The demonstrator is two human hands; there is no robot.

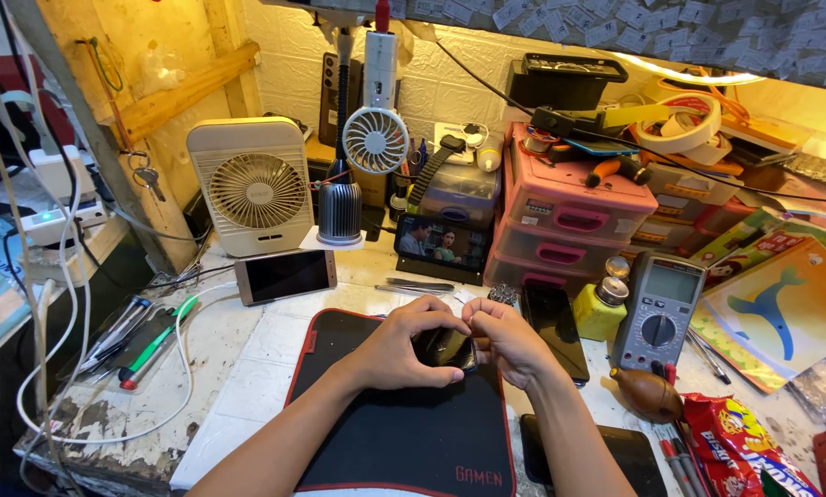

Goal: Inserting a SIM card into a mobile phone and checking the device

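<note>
Both hands meet over a black mat [404, 433]. The left hand [402, 352] and right hand [508, 342] curl their fingers closed around a small dark glossy phone [445, 350], pinched between the fingertips at its edges. It looks light, rigid, slick and breakable; holding the edges seems safest. A multimeter [658, 311] lies beyond the right fingers.

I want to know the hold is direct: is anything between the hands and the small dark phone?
Nothing visible. The left hand and right hand both touch the small dark phone directly, above the black mat.
</note>
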